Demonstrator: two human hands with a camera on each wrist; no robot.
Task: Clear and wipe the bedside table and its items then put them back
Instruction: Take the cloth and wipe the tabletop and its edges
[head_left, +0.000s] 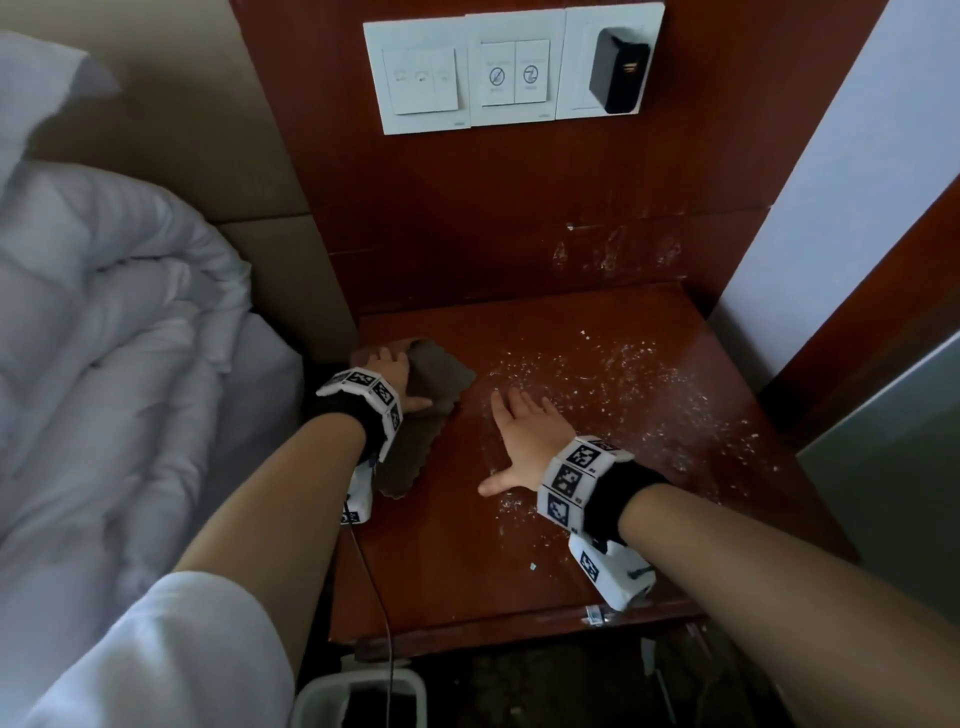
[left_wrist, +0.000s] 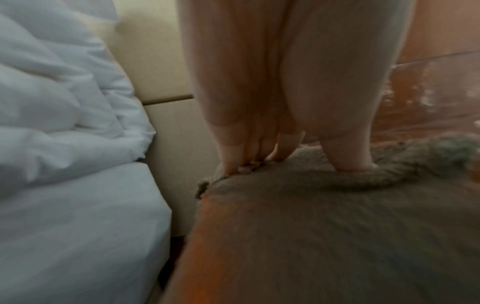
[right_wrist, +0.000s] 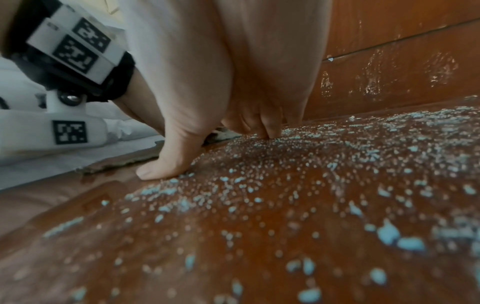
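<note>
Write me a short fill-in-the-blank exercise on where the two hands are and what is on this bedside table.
1. The left hand presses on a brown ____.
2. The right hand lies flat on the ____ table top.
3. Pale crumbs are scattered on the table's ____ side.
4. A black charger sits in the wall ____.

Missing words: cloth; wooden; right; socket

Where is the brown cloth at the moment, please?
In the head view, the brown cloth lies at the bedside table's left edge beside the bed, pressed under the left hand.

No legible text anywhere
</note>
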